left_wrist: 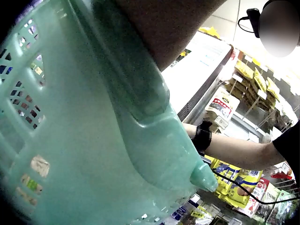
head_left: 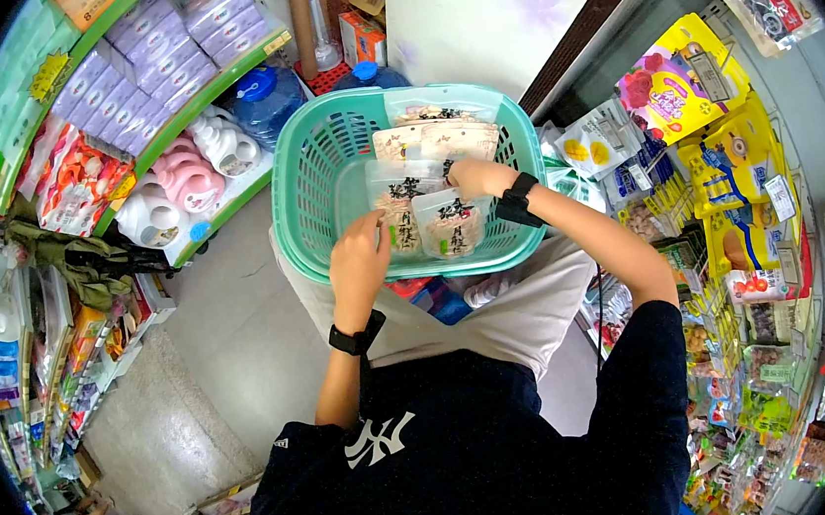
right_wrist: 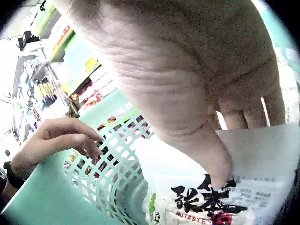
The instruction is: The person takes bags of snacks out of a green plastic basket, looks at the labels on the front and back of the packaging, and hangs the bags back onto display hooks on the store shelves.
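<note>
A green plastic basket [head_left: 285, 195] sits across the person's lap, holding several snack pouches with black lettering. The right hand [head_left: 477, 179] reaches in over the right rim. In the right wrist view its thumb lies across the front of a clear-topped snack pouch [right_wrist: 161, 164], the fingers behind it, pinching the top edge. Another snack pouch [head_left: 451, 224] leans at the near side of the basket. The left hand [head_left: 358, 263] hangs over the near-left rim, its fingers loosely bent and holding nothing in the right wrist view. Paler pouches [head_left: 461, 141] stand at the far end.
Shelves on the left carry purple tissue packs [head_left: 131, 71] and detergent bottles [head_left: 191, 175]. Hanging snack bags [head_left: 721, 158] line the rack close by the right arm. Blue water jugs [head_left: 267, 103] stand beyond the basket. A thin cable [left_wrist: 239, 187] hangs by the right arm.
</note>
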A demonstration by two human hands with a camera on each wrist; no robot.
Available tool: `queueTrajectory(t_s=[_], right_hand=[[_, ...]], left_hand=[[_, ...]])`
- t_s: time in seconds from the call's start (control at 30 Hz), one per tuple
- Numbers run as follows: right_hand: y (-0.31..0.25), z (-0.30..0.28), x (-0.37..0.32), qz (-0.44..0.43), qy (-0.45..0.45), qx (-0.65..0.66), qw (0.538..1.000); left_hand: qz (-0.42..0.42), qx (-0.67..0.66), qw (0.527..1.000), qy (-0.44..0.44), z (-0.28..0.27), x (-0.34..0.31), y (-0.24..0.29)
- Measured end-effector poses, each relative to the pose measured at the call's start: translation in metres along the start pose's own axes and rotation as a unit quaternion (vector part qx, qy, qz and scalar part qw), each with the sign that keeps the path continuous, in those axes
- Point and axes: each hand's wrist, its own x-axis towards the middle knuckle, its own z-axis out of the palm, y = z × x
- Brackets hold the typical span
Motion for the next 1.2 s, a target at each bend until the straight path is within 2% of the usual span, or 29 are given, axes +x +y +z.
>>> queueTrajectory(t_s=[0.07,0.13,0.17,0.23,0.37,0.43,0.47,0.53,0.63,0.67,0.7,0.73,0.8,0.83,0.9,0.93,0.97,1.0,1.07,1.1,1.13,1.2], right_hand=[[0.004,0.007,0.002,-0.01,0.014,0.01,1.0],[-0.002,-0.003,-0.006,-0.054,-0.028,0.1,0.993],[-0.005,-0.007,-0.01,-0.053,-0.028,0.1,0.993],[-0.012,-0.015,-0.018,-0.117,-0.008,0.149,0.982],[-0.021,-0.032,-0.03,-0.139,-0.001,0.188,0.972],[-0.03,-0.047,-0.045,-0.223,0.137,0.258,0.93],[-0.033,-0.055,-0.051,-0.222,0.138,0.258,0.93],[-0.04,-0.074,-0.064,-0.198,0.102,0.356,0.908],[-0.048,-0.091,-0.078,-0.206,0.131,0.375,0.894],[-0.05,-0.096,-0.083,-0.213,0.156,0.394,0.88],[-0.06,-0.107,-0.094,-0.146,0.137,0.449,0.871],[-0.066,-0.115,-0.103,-0.146,0.141,0.449,0.87],[-0.072,-0.125,-0.114,-0.142,0.172,0.499,0.837],[-0.072,-0.126,-0.116,-0.139,0.188,0.522,0.821],[-0.073,-0.141,-0.126,-0.145,0.204,0.502,0.828],[-0.075,-0.15,-0.132,-0.151,0.219,0.482,0.835],[-0.078,-0.158,-0.136,-0.158,0.241,0.496,0.819],[-0.076,-0.166,-0.137,-0.156,0.26,0.471,0.828],[-0.081,-0.189,-0.14,-0.204,0.337,0.539,0.745],[-0.076,-0.196,-0.14,-0.231,0.342,0.557,0.72],[-0.076,-0.196,-0.143,-0.231,0.342,0.557,0.721],[-0.079,-0.215,-0.148,-0.259,0.31,0.659,0.634]], left_hand=[[-0.002,0.001,1.0,-0.003,0.0,0.0,0.0],[-0.004,0.003,1.0,-0.006,0.0,0.0,0.0],[-0.005,0.006,1.0,-0.007,0.0,0.0,0.0],[-0.007,0.009,1.0,-0.008,-0.001,0.001,0.001],[-0.019,0.001,1.0,-0.002,-0.004,0.001,0.004],[-0.017,-0.002,1.0,0.005,-0.004,0.001,0.005],[-0.02,-0.007,1.0,0.004,-0.004,0.001,0.005],[-0.02,-0.01,1.0,0.002,-0.005,0.001,0.005],[-0.002,-0.03,0.999,0.014,-0.005,0.001,0.004],[-0.009,-0.074,0.997,0.009,-0.005,0.001,0.002],[-0.017,-0.117,0.993,0.004,-0.005,0.002,0.0],[-0.013,-0.117,0.993,0.003,-0.007,0.005,-0.002],[-0.016,-0.3,0.953,-0.043,-0.013,0.012,0.0],[-0.014,-0.299,0.953,-0.043,-0.019,0.015,0.006],[-0.044,-0.418,0.906,-0.061,-0.038,0.021,0.025],[-0.041,-0.416,0.906,-0.059,-0.049,0.026,0.033],[-0.041,-0.426,0.901,-0.076,-0.06,0.032,0.04],[-0.04,-0.436,0.895,-0.091,-0.066,0.037,0.043],[-0.003,-0.406,0.909,-0.098,-0.077,0.055,0.045],[0.002,-0.439,0.895,-0.08,-0.088,0.064,0.058],[0.001,-0.473,0.879,-0.065,-0.096,0.068,0.067],[0.037,-0.483,0.873,-0.05,-0.113,0.093,0.078]])
